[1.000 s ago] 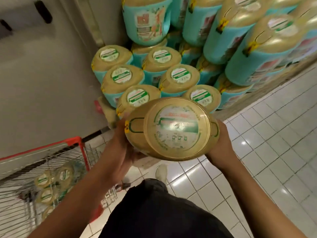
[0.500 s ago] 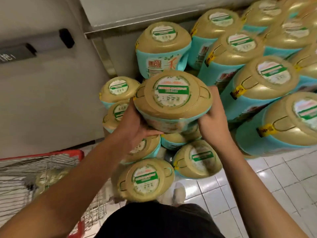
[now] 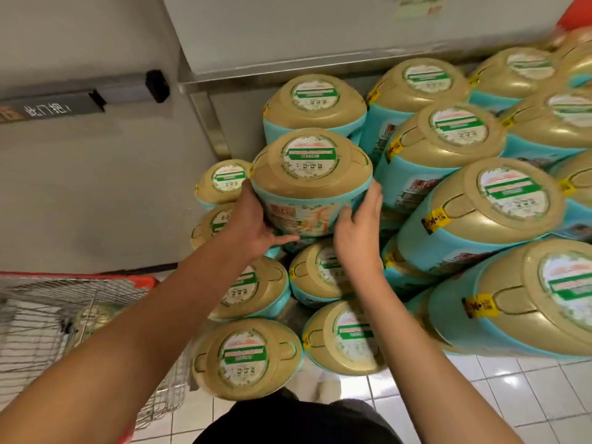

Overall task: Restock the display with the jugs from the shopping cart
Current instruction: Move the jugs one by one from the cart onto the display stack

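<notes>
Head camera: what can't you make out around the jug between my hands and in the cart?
All in the head view:
- Under the jug: what it rests on is hidden by its own body, the left hand and the right hand.
- Left hand's fingers: hidden behind the jug.
- Shopping cart: blurred and cut off by the left edge, so the jugs inside are uncountable.
- Lid label: small print too small to read.

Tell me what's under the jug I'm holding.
Gold tops of lower jugs show beneath the held jug. Whether it rests on them is hidden by the left hand and right hand.
</notes>
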Tool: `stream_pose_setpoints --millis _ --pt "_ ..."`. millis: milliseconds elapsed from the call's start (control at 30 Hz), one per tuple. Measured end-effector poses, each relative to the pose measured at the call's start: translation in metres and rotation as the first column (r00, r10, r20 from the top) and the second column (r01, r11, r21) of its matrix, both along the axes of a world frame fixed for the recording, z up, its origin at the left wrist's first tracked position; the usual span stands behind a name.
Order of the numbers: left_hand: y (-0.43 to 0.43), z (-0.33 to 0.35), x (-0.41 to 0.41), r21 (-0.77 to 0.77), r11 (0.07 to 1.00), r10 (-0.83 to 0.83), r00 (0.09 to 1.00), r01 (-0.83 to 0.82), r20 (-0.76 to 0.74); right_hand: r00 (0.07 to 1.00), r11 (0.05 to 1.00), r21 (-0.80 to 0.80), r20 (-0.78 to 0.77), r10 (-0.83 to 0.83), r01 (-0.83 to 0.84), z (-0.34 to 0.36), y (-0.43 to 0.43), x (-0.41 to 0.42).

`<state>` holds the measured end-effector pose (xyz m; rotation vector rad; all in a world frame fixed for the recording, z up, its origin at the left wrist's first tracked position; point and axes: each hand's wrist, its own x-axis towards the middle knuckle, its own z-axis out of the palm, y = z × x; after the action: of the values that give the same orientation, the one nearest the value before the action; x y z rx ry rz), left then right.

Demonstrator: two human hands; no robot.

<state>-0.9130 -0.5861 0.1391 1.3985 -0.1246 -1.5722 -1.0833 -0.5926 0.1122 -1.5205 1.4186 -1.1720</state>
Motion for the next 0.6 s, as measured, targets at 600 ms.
stream_pose_setpoints --millis 600 --pt "0.002 0.004 -0.024 -0.025 0.996 0.081 0.996 -0.080 0.032 0.980 0.979 -0.051 -0.002 -0.197 0.196 -0.023 0.038 0.025"
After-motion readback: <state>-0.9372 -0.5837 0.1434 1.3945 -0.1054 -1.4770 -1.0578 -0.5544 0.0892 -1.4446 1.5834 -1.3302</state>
